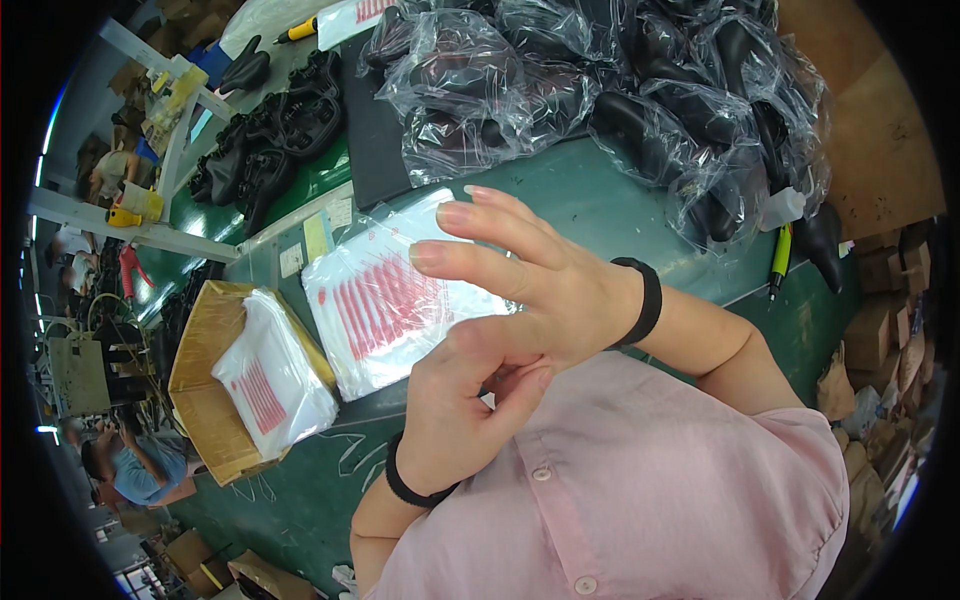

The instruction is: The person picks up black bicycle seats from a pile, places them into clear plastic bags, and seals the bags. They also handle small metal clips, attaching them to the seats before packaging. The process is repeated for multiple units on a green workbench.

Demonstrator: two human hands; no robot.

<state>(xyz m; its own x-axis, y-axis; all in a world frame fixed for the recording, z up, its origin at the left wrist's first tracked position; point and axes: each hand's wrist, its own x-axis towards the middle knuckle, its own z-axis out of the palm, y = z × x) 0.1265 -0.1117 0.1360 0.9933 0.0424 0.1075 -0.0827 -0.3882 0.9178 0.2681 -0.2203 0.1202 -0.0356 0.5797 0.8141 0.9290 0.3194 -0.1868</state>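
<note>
The right hand (pixel 565 285) spreads its fingers apart; the left hand (pixel 460 390) curls its fingers against it, their grip hidden. Behind the right fingertips, partly covered, lie plastic bags (pixel 375 315) with red print too small to read. Left of the fingers, a carton (pixel 200 390) holds a similarly printed stack (pixel 265 380).

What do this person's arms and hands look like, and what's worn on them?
The left hand and right hand are ungloved. Each wrist has a black band, left and right. The right sleeve is pale pink and short.
</note>
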